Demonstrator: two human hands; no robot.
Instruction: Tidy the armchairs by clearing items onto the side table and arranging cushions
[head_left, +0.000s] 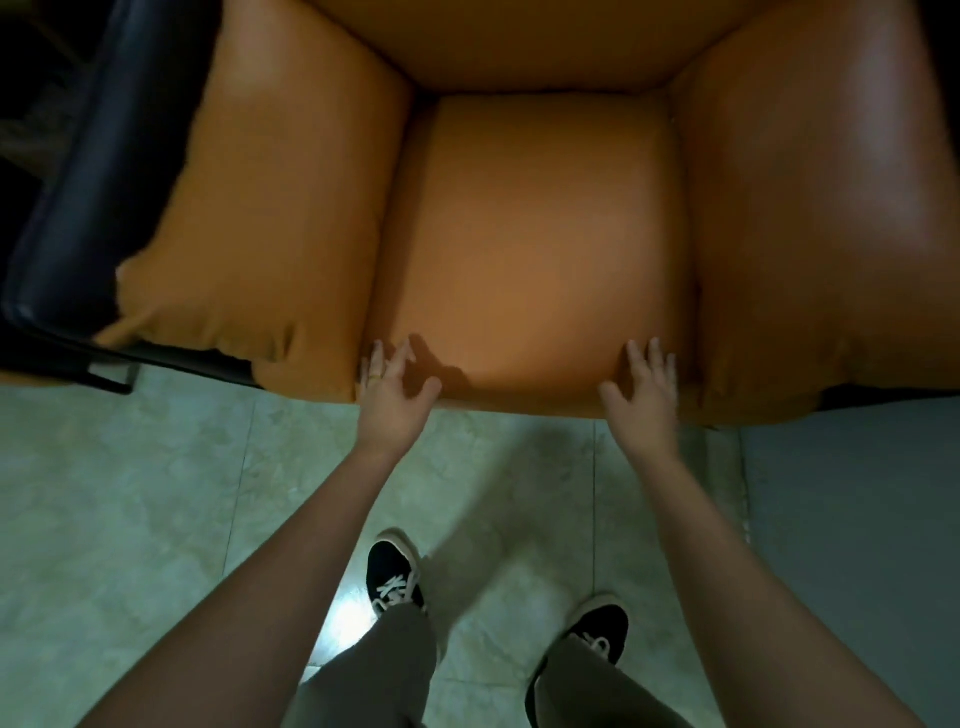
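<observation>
An orange leather armchair (270, 218) fills the upper part of the head view. Its seat cushion (530, 239) lies between the two padded arms with nothing on it. My left hand (395, 389) rests at the cushion's front left corner, fingers spread, a ring on one finger. My right hand (644, 389) lies flat on the front right corner, fingers apart. Neither hand holds anything. The frame is slightly blurred.
A black leather chair (78, 197) stands against the orange armchair's left arm. Pale green floor tiles (156, 493) lie below, with a grey surface (852, 519) at the right. My two feet in black shoes (395, 571) stand just in front of the armchair.
</observation>
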